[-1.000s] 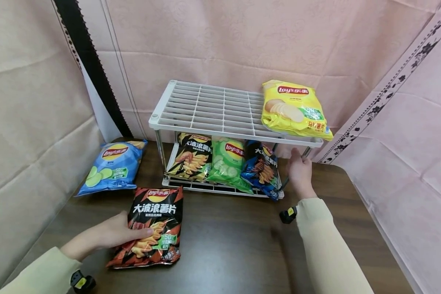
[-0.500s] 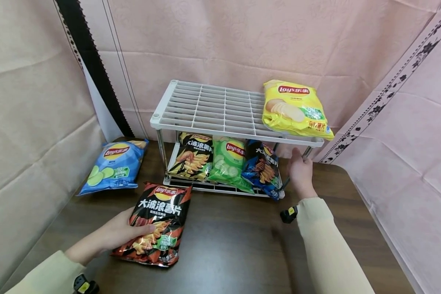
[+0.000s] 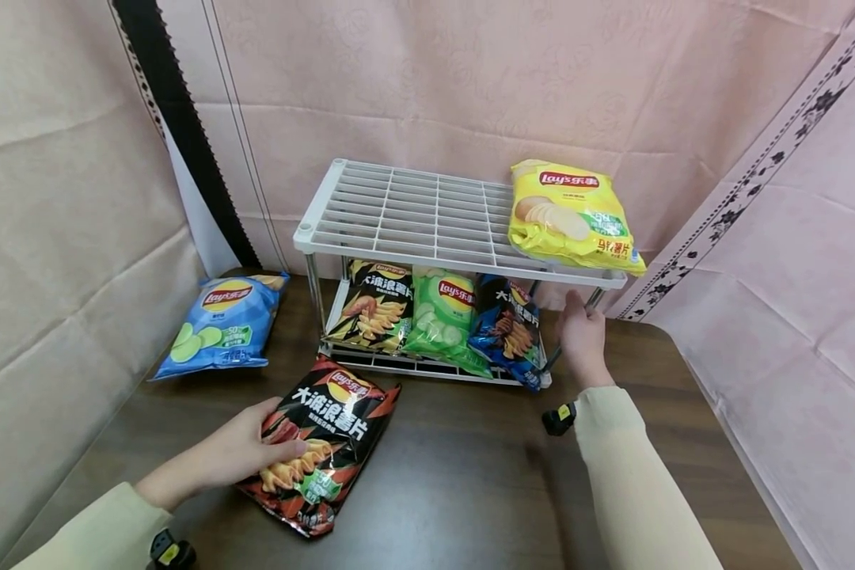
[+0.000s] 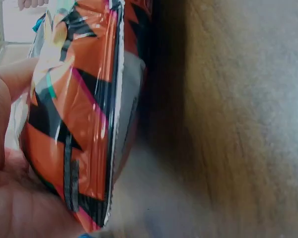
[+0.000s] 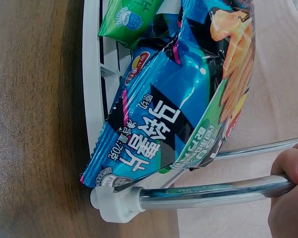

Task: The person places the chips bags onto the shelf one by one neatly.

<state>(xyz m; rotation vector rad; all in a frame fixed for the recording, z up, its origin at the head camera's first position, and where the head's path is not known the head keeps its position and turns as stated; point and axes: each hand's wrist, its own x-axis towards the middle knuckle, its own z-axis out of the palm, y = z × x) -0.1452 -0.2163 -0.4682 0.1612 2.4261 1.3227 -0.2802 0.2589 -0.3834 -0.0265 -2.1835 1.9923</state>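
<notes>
My left hand grips a black and red bag of chips by its left side, thumb across the front. The bag is tilted, its top leaning right, in front of the shelf. In the left wrist view the bag's orange and black side appears close to the palm. On the right, my right hand holds the metal post of the white two-tier shelf rack; in the right wrist view the fingers curl round that post. Nearest this hand on the lower tier is a blue and black chip bag.
A yellow chip bag lies on the upper tier's right end. The lower tier also holds a green bag and a black and gold bag. A light blue bag lies on the brown table, left of the rack.
My left hand has shifted slightly right and turned the black and red bag clockwise, so its top now leans right. My right hand stays on the post.
</notes>
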